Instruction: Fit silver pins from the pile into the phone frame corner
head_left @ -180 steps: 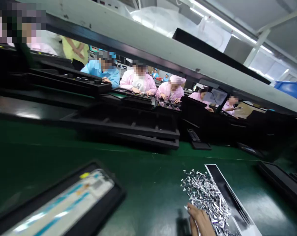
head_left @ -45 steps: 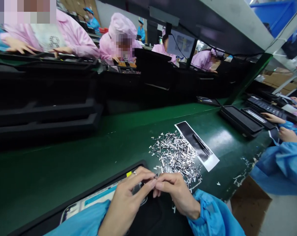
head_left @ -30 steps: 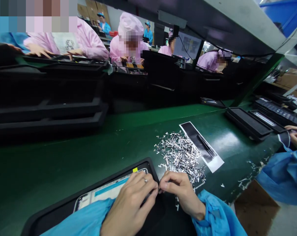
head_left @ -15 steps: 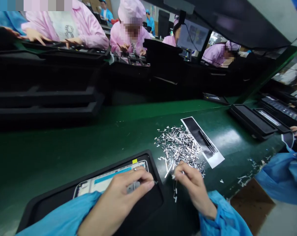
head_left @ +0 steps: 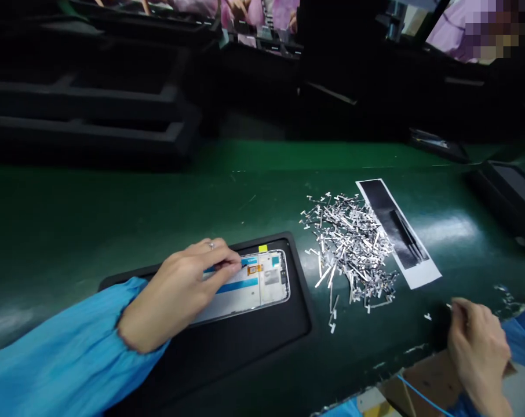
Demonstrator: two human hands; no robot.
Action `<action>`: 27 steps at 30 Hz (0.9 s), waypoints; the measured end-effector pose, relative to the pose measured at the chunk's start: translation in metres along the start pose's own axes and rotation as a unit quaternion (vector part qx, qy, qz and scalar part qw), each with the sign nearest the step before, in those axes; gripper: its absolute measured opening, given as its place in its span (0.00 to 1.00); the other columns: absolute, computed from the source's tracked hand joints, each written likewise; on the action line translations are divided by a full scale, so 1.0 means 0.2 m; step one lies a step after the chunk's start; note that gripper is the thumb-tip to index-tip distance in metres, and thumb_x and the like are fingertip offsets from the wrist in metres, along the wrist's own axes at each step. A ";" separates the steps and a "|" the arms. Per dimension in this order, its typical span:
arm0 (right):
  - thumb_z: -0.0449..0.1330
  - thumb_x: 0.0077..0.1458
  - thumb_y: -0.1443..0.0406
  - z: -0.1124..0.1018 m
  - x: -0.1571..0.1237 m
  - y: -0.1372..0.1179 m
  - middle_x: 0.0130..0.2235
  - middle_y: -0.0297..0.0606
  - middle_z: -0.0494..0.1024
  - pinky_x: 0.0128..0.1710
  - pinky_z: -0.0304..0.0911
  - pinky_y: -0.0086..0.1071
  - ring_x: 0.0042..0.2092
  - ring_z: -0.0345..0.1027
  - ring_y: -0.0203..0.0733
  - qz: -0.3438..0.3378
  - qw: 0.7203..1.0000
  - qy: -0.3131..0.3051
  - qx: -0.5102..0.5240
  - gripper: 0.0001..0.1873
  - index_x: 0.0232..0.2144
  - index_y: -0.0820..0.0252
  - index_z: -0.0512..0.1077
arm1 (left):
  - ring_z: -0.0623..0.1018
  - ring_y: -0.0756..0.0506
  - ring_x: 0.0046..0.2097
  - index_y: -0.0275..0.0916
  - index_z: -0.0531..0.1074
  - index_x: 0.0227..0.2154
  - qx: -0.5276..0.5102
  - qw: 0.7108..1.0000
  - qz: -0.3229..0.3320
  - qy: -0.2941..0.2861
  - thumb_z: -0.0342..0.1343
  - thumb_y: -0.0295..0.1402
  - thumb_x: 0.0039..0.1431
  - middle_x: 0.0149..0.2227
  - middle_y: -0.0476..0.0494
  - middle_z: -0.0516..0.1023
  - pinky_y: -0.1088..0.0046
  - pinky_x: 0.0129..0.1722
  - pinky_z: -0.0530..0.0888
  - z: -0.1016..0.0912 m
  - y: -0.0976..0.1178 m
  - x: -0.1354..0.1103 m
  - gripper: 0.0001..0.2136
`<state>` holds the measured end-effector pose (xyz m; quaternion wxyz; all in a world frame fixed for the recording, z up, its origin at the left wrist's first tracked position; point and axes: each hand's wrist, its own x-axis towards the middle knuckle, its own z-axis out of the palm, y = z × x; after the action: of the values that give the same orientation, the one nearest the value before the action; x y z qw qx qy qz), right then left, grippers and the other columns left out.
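Left hand point(head_left: 179, 289) rests on the phone frame point(head_left: 266, 281) in the near tray point(head_left: 245, 341), fingertips pinched narrow; right hand point(head_left: 477, 341) curls at the near-right edge, grip unclear; clips point(head_left: 349, 243) heaped just right of the tray

Single view, worn on head; aimed forward, down; held close over green table point(head_left: 115, 208); left hand point(head_left: 175, 292), right hand point(head_left: 480, 347) framed low.

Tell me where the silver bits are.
Head view, right of centre: the silver bits lie on the green belt between the black tray and the black-and-white card.
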<state>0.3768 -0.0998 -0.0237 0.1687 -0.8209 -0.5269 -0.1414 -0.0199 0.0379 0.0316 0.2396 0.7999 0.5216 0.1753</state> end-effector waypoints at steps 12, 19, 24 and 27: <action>0.43 0.56 0.71 -0.20 -0.20 -1.00 0.38 0.42 0.70 0.49 0.53 0.37 0.40 0.62 0.42 -0.529 0.804 -0.175 0.208 0.13 0.39 0.68 0.66 | 0.66 0.43 0.32 0.34 0.67 0.27 0.167 0.979 0.117 0.027 0.34 0.30 0.60 0.30 0.40 0.69 0.65 0.32 0.62 0.06 -0.08 -0.06 0.16; 0.32 0.57 0.75 -0.21 -0.23 -1.11 0.28 0.37 0.70 0.43 0.56 0.32 0.28 0.59 0.36 -0.593 0.749 -0.210 0.211 0.26 0.25 0.62 0.67 | 0.66 0.44 0.29 0.35 0.67 0.26 0.178 0.977 0.114 -0.031 0.34 0.24 0.55 0.27 0.42 0.68 0.66 0.31 0.62 0.01 -0.09 -0.15 0.15; 0.36 0.58 0.74 -0.29 -0.22 -1.10 0.31 0.35 0.71 0.46 0.55 0.32 0.31 0.61 0.35 -0.569 0.742 -0.277 0.222 0.21 0.28 0.62 0.68 | 0.65 0.46 0.27 0.36 0.67 0.23 0.111 0.982 0.152 -0.030 0.34 0.28 0.57 0.24 0.45 0.67 0.68 0.27 0.60 -0.02 -0.05 -0.17 0.17; 0.42 0.56 0.73 -0.28 -0.19 -1.07 0.36 0.40 0.71 0.49 0.54 0.35 0.38 0.62 0.38 -0.524 0.768 -0.276 0.246 0.14 0.36 0.67 0.67 | 0.65 0.47 0.27 0.37 0.68 0.24 0.056 0.987 0.152 -0.005 0.35 0.32 0.58 0.24 0.47 0.67 0.70 0.28 0.59 0.00 -0.01 -0.13 0.17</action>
<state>0.1624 -0.0708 0.0394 0.1117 -0.3516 -0.9158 0.1590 -0.0317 0.0153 0.0293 0.1678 0.8830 0.4014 0.1762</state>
